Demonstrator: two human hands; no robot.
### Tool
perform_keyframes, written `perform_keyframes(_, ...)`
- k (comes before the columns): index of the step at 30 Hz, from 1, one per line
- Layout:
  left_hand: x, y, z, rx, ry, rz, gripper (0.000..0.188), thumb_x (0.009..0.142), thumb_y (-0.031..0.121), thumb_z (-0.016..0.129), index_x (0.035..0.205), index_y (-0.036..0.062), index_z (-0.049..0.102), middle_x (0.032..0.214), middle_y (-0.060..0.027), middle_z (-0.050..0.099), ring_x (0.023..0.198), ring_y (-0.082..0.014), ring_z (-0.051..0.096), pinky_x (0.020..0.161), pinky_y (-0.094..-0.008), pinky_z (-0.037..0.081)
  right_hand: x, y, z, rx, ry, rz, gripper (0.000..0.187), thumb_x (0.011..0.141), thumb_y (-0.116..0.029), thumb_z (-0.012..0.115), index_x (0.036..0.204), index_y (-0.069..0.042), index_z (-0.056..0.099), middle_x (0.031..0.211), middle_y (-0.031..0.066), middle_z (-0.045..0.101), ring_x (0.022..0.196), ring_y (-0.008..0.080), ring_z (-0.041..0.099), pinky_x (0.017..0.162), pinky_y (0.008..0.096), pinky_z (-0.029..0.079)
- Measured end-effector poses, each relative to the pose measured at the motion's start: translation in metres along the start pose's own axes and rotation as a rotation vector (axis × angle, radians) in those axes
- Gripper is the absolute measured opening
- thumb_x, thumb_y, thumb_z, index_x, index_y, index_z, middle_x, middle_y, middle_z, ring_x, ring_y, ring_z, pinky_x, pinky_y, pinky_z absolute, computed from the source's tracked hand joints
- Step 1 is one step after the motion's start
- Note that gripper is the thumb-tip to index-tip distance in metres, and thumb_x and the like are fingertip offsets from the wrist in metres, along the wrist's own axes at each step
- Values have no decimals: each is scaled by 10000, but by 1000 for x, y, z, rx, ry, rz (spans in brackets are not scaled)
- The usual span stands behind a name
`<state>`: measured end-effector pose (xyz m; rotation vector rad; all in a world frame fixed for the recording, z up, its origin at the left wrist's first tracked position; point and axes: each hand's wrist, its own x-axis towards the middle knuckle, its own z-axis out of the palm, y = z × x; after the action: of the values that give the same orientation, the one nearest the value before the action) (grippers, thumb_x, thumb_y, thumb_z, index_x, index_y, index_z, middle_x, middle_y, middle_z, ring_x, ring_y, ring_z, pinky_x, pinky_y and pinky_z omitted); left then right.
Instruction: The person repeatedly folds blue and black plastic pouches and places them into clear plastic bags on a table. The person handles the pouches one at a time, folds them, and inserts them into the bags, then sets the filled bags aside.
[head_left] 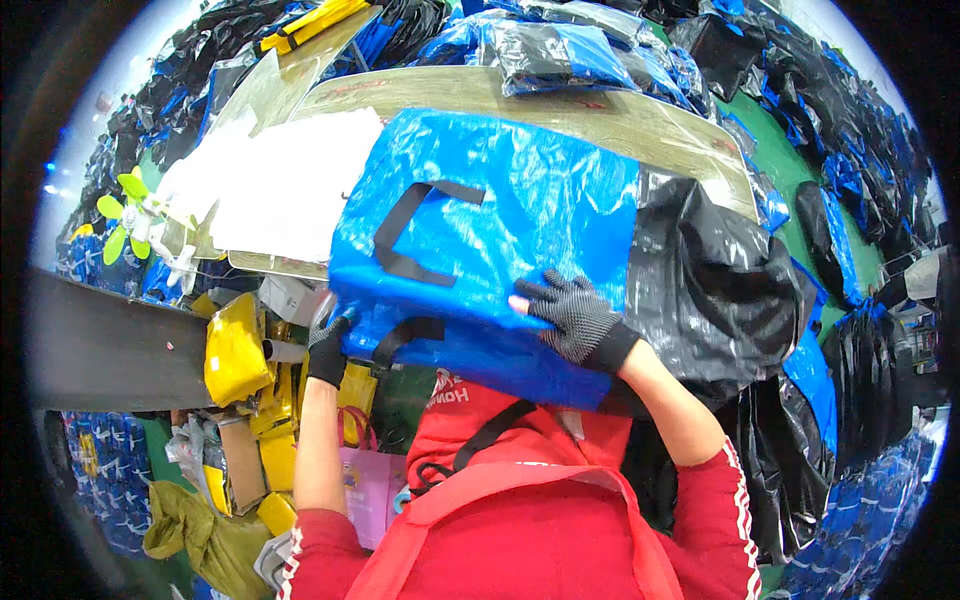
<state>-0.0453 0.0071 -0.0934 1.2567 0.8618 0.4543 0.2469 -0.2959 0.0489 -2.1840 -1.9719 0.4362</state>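
A large bag (540, 190) of shiny blue woven plastic with black strap handles lies on the table in front of me. Its right end is glossy black plastic (710, 270), bunched and wrinkled. At the bag's near left corner, my left hand (328, 348) in a dark knit glove closes on the edge; its fingers are partly hidden. My right hand (578, 318), in a dotted grey-black glove with a bare fingertip showing, rests flat on the blue surface near the black part, fingers apart. The bag's near side hangs over toward my red apron (520, 520).
White sheets (280, 185) lie left of the bag on the worn tabletop (430, 88). A small green-bladed fan (130, 215) stands at the far left. Yellow folded bags (238, 350) sit below the table's left side. Piled blue and black bags (560, 55) surround the table.
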Motion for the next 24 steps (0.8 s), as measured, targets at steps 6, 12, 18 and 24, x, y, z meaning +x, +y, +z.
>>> perform_keyframes(6,14,46,-23,745,-129,335,455,997,251,496,1379,26,393,1342,-116,498,1194,-222,492,1021,-376,404,-13,30,75,114,-183,-172,375,889,-492,526,1255,-440,590,1497,-77,405,1453,362,194,1028,777,23)
perform_keyframes(12,41,162,65,782,191,737,486,989,249,497,1412,26,409,1397,-189,493,1230,-296,534,998,-397,468,-1,0,44,-6,-323,-109,505,840,-610,515,1272,-363,600,1519,-41,371,1462,379,136,1013,794,22)
perform_keyframes(18,77,98,209,1644,-415,1075,710,845,574,544,1440,207,420,1518,-191,317,1420,-420,227,1118,-658,40,-14,72,-25,88,409,89,560,809,-510,597,1247,-162,591,1172,230,610,955,365,639,770,494,518)
perform_keyframes(24,76,114,196,1654,-478,777,577,866,537,535,1315,176,564,1436,-196,438,1350,-406,368,1105,-549,249,-41,147,6,-260,324,578,748,861,-552,512,1421,-62,431,1563,250,140,1458,410,76,1155,589,-18)
